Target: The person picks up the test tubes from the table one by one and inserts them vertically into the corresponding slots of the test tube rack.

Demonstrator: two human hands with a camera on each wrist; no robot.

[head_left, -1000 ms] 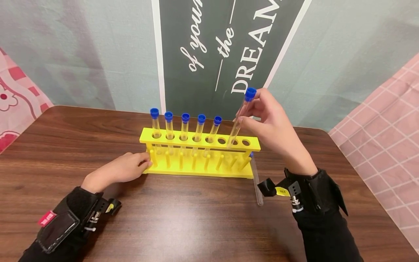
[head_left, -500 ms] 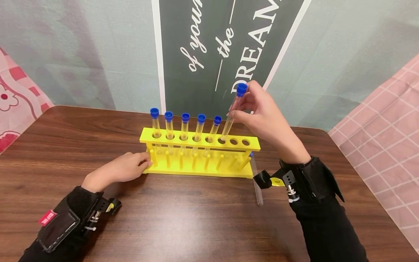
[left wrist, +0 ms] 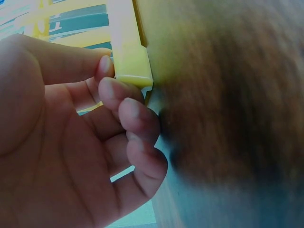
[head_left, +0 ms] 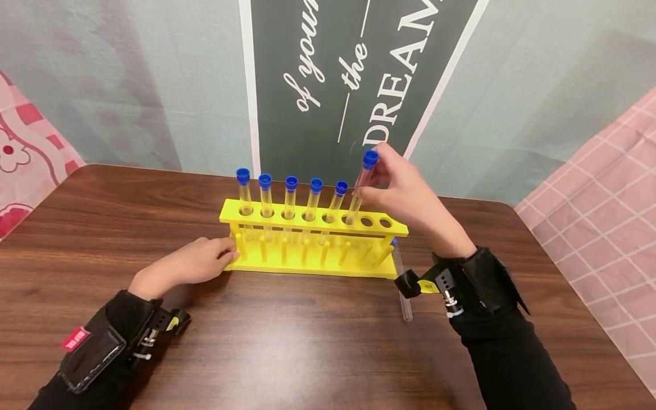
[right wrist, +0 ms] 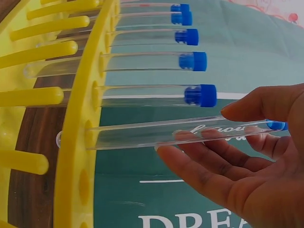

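Head view showed our right hand [head_left: 405, 191] pinching a capped tube [head_left: 359, 191] near its top, its lower end in the rack's [head_left: 312, 219] sixth hole. Our left hand [head_left: 192, 265] gripped the rack's left end on the tabletop [head_left: 287, 341].

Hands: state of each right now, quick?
Left hand: fingers curled round the end post of the yellow rack.
Right hand: pinching a blue-capped test tube, its lower end in the rack's sixth hole.
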